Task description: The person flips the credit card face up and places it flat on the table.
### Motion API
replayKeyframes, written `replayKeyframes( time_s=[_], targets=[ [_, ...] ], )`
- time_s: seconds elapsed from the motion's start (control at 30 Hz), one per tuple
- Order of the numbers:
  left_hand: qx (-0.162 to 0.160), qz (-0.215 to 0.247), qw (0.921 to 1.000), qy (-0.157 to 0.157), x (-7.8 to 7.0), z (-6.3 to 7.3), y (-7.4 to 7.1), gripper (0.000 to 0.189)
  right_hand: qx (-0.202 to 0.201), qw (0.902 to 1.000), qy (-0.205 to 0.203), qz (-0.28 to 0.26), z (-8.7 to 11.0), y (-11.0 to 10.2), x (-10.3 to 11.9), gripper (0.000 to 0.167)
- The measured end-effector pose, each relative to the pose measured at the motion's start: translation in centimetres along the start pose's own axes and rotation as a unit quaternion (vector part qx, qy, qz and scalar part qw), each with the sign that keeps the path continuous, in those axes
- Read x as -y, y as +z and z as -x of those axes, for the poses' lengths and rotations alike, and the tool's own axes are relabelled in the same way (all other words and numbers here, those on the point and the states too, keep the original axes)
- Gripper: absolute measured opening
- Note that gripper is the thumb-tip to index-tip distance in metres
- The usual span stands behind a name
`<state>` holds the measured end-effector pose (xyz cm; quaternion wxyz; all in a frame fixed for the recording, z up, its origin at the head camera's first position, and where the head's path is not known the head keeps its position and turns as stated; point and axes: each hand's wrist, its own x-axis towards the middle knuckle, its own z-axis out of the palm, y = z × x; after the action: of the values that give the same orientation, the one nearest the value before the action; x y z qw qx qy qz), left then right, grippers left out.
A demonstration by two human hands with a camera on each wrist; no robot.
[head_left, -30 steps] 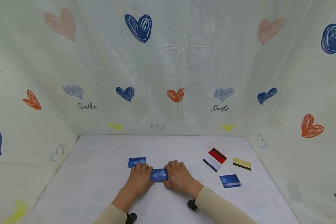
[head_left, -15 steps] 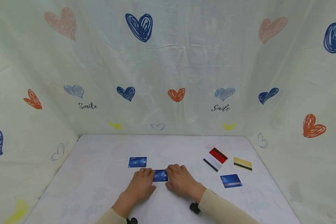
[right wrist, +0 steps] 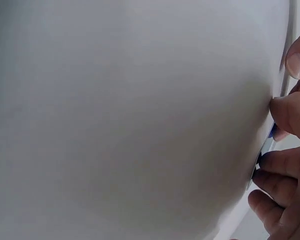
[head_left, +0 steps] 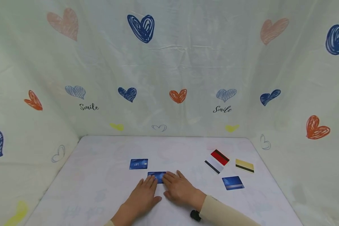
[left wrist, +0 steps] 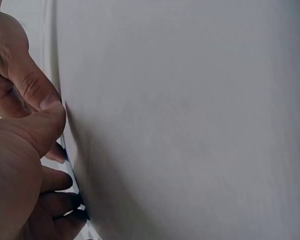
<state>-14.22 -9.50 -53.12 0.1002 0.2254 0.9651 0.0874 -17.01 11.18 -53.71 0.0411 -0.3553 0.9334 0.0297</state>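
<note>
While the beige sleeve (head_left: 227, 211) and a dark device (head_left: 195, 215) at the right wrist are seen nearest, both hands are held low over the table (head_left: 87, 179). The left hand (head_left: 141, 197) is laid out with its fingers extended and its thumb spread aside; its fingertips are rested on the near part of a blue card (head_left: 159, 176). By the right hand (head_left: 182, 190), also with fingers extended, the right end of that card is covered; no pinch is shown in either hand.

Half a second ago, the card's left end was hidden by the left fingers; now it is exposed, and the right fingers are reached farther over the right end. The card is thus judged to be steadied flat from above rather than held between its ends.

Beyond it, to the right, a striped blue card (head_left: 233, 183) is seen. A white card (head_left: 214, 165), a gold card (head_left: 244, 165) and a red card (head_left: 220, 157) are placed farther back, and another blue card (head_left: 138, 164) is left uncovered beyond the left hand. The far side is closed by a heart-printed curtain (head_left: 197, 72).
</note>
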Motion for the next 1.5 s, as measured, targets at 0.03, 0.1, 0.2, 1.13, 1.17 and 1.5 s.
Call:
replayKeyframes(
  time_s=[0.03, 0.1, 0.2, 1.13, 1.17, 1.5],
  targets=[
    [-0.001, 0.001, 1.0000, -0.002, 0.2, 0.1, 0.0, 0.077, -0.001, 1.0000, -0.003, 0.002, -0.2, -0.1, 0.3, 0.060],
    [-0.002, 0.004, 1.0000, -0.006, 0.8, 0.5, -0.1, 0.080, -0.003, 0.9999, -0.010, 0.005, -0.6, -0.2, 0.8, 0.061],
    [0.000, 0.011, 0.9998, -0.014, 1.5, 0.9, -0.4, 0.082, 0.000, 0.9999, -0.016, 0.004, -1.2, -0.6, 1.5, 0.061],
    [0.011, 0.028, 0.9980, -0.056, 6.1, 2.9, -1.1, 0.091, 0.032, 0.9988, -0.036, -0.005, -5.1, -1.4, 4.4, 0.062],
    [0.011, 0.029, 0.9980, -0.055, 6.2, 2.9, -1.1, 0.091, 0.034, 0.9988, -0.036, -0.004, -5.2, -1.4, 4.4, 0.062],
    [0.008, 0.036, 0.9978, -0.055, 6.3, 3.1, -1.0, 0.091, 0.036, 0.9986, -0.040, 0.002, -5.4, -1.2, 4.6, 0.062]
  ],
)
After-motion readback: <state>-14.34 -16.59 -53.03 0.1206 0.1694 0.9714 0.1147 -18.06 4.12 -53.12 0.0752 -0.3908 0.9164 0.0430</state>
